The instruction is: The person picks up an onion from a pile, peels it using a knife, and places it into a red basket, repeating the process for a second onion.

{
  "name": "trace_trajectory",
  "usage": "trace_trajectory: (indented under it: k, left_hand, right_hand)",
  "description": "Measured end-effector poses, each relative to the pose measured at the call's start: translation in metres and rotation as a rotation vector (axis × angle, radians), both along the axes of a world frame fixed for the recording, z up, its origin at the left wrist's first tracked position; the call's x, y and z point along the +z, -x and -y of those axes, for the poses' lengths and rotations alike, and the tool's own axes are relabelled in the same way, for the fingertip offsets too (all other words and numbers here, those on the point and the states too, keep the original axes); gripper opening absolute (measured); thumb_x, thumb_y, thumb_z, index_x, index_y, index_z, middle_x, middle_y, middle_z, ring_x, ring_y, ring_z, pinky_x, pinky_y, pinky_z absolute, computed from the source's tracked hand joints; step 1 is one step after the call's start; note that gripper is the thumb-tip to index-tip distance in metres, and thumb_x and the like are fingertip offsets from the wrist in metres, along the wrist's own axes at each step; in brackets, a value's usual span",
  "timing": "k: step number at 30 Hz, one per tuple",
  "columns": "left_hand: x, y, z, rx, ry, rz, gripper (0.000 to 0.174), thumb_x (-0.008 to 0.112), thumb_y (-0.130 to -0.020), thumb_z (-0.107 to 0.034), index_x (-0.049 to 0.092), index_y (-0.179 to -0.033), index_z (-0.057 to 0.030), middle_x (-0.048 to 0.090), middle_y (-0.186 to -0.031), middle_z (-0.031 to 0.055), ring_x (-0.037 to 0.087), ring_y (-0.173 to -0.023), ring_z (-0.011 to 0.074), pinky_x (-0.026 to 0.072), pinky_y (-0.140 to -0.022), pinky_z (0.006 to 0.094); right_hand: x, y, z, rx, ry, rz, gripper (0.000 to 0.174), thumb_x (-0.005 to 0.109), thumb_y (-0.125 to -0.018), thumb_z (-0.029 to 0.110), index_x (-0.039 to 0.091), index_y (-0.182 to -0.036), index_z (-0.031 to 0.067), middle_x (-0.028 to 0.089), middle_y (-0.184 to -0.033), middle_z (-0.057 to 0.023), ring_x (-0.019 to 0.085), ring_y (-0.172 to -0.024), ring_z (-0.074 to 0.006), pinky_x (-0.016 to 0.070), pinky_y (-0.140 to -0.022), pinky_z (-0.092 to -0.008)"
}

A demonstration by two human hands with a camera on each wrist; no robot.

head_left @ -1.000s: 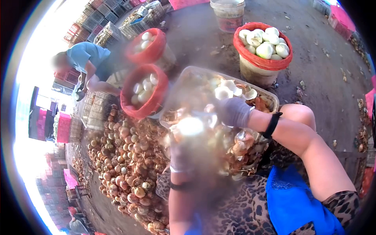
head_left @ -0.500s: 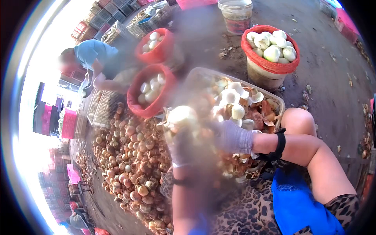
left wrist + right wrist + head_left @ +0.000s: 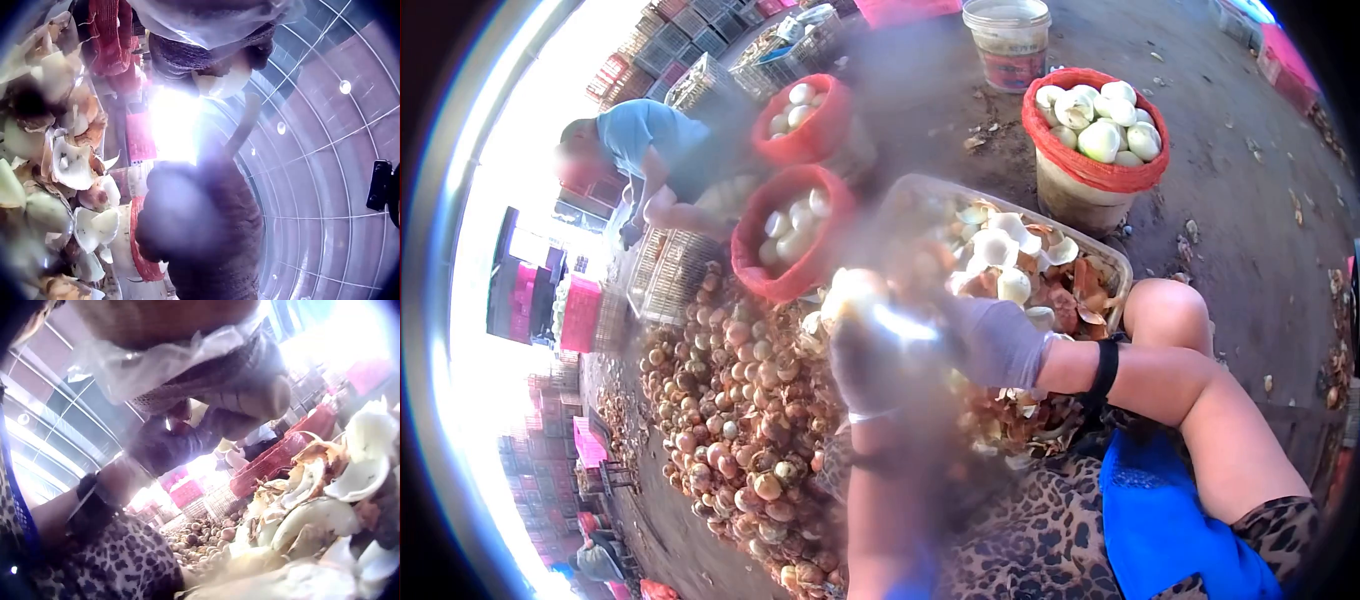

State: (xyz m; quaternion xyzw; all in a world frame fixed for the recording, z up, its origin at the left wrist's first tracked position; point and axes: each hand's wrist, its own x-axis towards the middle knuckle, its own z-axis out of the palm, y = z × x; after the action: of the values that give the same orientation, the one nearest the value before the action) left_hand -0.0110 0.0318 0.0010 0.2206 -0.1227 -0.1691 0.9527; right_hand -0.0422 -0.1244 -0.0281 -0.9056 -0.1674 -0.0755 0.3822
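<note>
White onions and peel lie around both gloved hands. The left hand [image 3: 865, 365] grips a pale onion [image 3: 855, 290], which shows under its fingers [image 3: 222, 81] in the left wrist view. Close on its right, the right hand [image 3: 1000, 340] has curled fingers; from them a thin pale blade-like piece [image 3: 245, 125] sticks up towards the onion. A bright glare and blur between the hands hide the contact. In the right wrist view the right hand [image 3: 244, 387] overlaps the left hand [image 3: 175, 440]. Beyond them a clear tub [image 3: 1115, 260] holds peel and onion layers [image 3: 995, 248].
Red-rimmed buckets of peeled onions stand at the back right [image 3: 1100, 180] and left [image 3: 745, 240]. Unpeeled onions [image 3: 740, 430] are heaped on the ground at the left. A person in a light blue shirt [image 3: 645, 135] bends beside a crate [image 3: 670, 270]. An open bucket [image 3: 1007, 50] stands behind.
The right hand has come back from the tub's far side to beside the left hand. The left hand and its onion have risen slightly. The view has shifted a little.
</note>
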Motion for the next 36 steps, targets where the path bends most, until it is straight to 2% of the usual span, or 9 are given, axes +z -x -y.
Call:
trace_trajectory:
  k: [5,11,15,17,23,26,30,34,36]
  left_hand:
    - [0.019,0.011,0.009,0.421,-1.004,0.037,0.051,0.061,-0.084,-0.026,0.048,-0.119,0.0075,0.054,-0.117,0.0165,0.052,-0.11,0.0254,0.0412,-0.101,0.0394]
    - [0.023,0.013,0.016,0.336,-0.646,-0.126,0.048,0.057,-0.085,-0.026,0.049,-0.118,0.0079,0.055,-0.113,0.0144,0.056,-0.102,0.0248,0.0456,-0.092,0.0359]
    - [0.052,0.02,0.032,0.332,-0.62,-0.132,0.047,0.056,-0.085,-0.026,0.05,-0.117,0.0078,0.055,-0.113,0.0142,0.055,-0.105,0.026,0.0444,-0.096,0.0365]
    - [0.051,0.02,0.034,0.301,-0.539,-0.144,0.049,0.056,-0.085,-0.025,0.048,-0.119,0.0089,0.054,-0.116,0.0157,0.053,-0.108,0.0279,0.042,-0.1,0.0385]
    - [0.035,0.018,0.032,0.302,-0.522,-0.265,0.056,0.057,-0.083,-0.024,0.042,-0.125,0.0104,0.05,-0.124,0.0195,0.05,-0.115,0.0317,0.0385,-0.104,0.0436]
    - [0.008,0.014,0.021,0.225,-0.466,-0.122,0.058,0.058,-0.081,-0.023,0.042,-0.126,0.0098,0.049,-0.125,0.0205,0.049,-0.117,0.0324,0.038,-0.104,0.0446]
    - [0.009,0.014,0.024,-0.294,0.227,-0.036,0.059,0.059,-0.08,-0.022,0.042,-0.127,0.0088,0.05,-0.125,0.021,0.049,-0.118,0.0311,0.0386,-0.104,0.044]
    - [0.019,0.009,0.027,-0.101,-0.85,0.118,0.055,0.056,-0.086,-0.039,0.049,-0.121,0.0023,0.055,-0.118,0.0166,0.053,-0.111,0.0256,0.044,-0.095,0.04]
    - [-0.006,0.004,0.027,-0.32,-0.127,-0.13,0.054,0.052,-0.088,-0.042,0.049,-0.12,0.0012,0.056,-0.115,0.0152,0.054,-0.108,0.0242,0.0451,-0.092,0.0393]
  right_hand:
    - [-0.009,-0.013,-0.004,-0.019,0.011,0.076,0.046,0.057,-0.083,0.018,0.037,-0.121,0.002,0.056,-0.065,-0.0139,0.056,-0.048,-0.0334,0.0428,-0.042,-0.0434]
    - [-0.002,-0.016,-0.006,-0.095,0.046,0.151,0.042,0.055,-0.084,0.019,0.041,-0.121,0.0034,0.056,-0.071,-0.0178,0.059,-0.053,-0.0332,0.0443,-0.044,-0.0435]
    - [-0.002,-0.025,-0.014,0.132,-0.409,0.013,0.032,0.053,-0.088,0.023,0.052,-0.115,0.0045,0.055,-0.069,-0.0142,0.062,-0.066,-0.0301,0.05,-0.057,-0.0388]
    - [-0.007,-0.034,-0.001,0.13,-1.138,-0.738,0.036,0.053,-0.089,0.024,0.05,-0.119,0.0036,0.055,-0.07,-0.011,0.06,-0.065,-0.0279,0.0501,-0.061,-0.0381]
    - [0.014,-0.031,0.012,0.093,-0.678,-0.267,0.045,0.059,-0.089,0.023,0.046,-0.126,0.0013,0.054,-0.104,-0.0109,0.056,-0.087,-0.0171,0.0493,-0.072,-0.0325]
    - [-0.008,-0.04,0.005,0.027,-0.888,-0.278,0.041,0.062,-0.086,0.019,0.05,-0.121,-0.0001,0.059,-0.098,-0.0106,0.058,-0.079,-0.0148,0.049,-0.065,-0.0298]
    - [0.006,-0.049,0.025,0.027,-0.89,-0.387,0.025,0.063,-0.082,0.012,0.058,-0.104,0.0,0.06,-0.079,-0.006,0.055,-0.062,-0.0103,0.0448,-0.052,-0.0249]
    - [0.059,-0.036,0.037,-0.07,-1.237,-0.575,0.014,0.064,-0.079,0.01,0.06,-0.09,0.0026,0.057,-0.064,-0.0014,0.049,-0.047,-0.0088,0.0384,-0.041,-0.0245]
    - [0.062,-0.036,0.042,-0.029,-1.026,-0.63,0.011,0.064,-0.078,0.01,0.058,-0.085,0.0042,0.055,-0.065,-0.001,0.05,-0.049,-0.0094,0.0387,-0.042,-0.0252]
